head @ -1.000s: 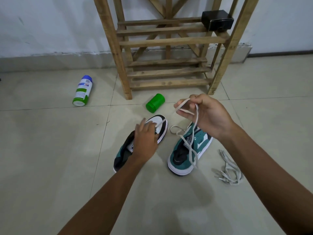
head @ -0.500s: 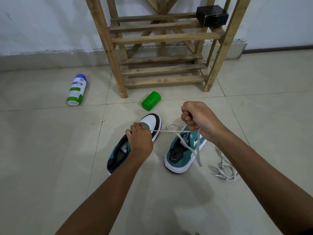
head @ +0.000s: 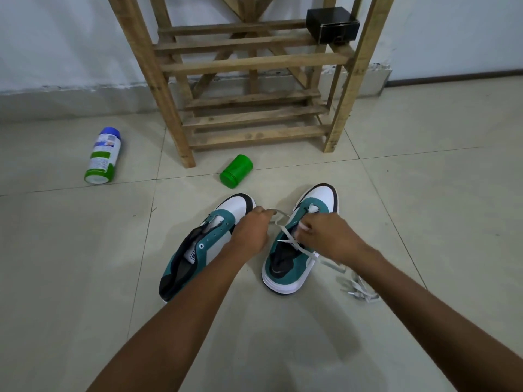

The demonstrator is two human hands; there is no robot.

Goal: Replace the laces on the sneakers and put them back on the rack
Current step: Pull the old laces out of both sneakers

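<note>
The head view looks down at a tiled floor (head: 85,278) where 2 teal, white and black sneakers lie side by side, toes pointing toward a wooden rack (head: 254,63) that stands against the wall. The left sneaker (head: 203,250) has bare eyelets and an open tongue. The right sneaker (head: 294,264) has a pale lace (head: 285,230) running across its upper and trailing off its right side.

The left hand (head: 252,230) sits between the 2 shoes with its fingers curled, pinching 1 end of that lace near the left sneaker's toe. The right hand (head: 325,236) rests over the right sneaker's eyelets, fingers bent and gripping the lace close to the tongue.

A loose bundle of grey laces (head: 359,290) lies on the floor just right of the right sneaker. A green jar (head: 236,171) lies on its side near the rack's front left leg, and a white, green and blue spray can (head: 103,157) lies farther left. A black box (head: 332,24) sits on the rack's upper shelf at the right.
</note>
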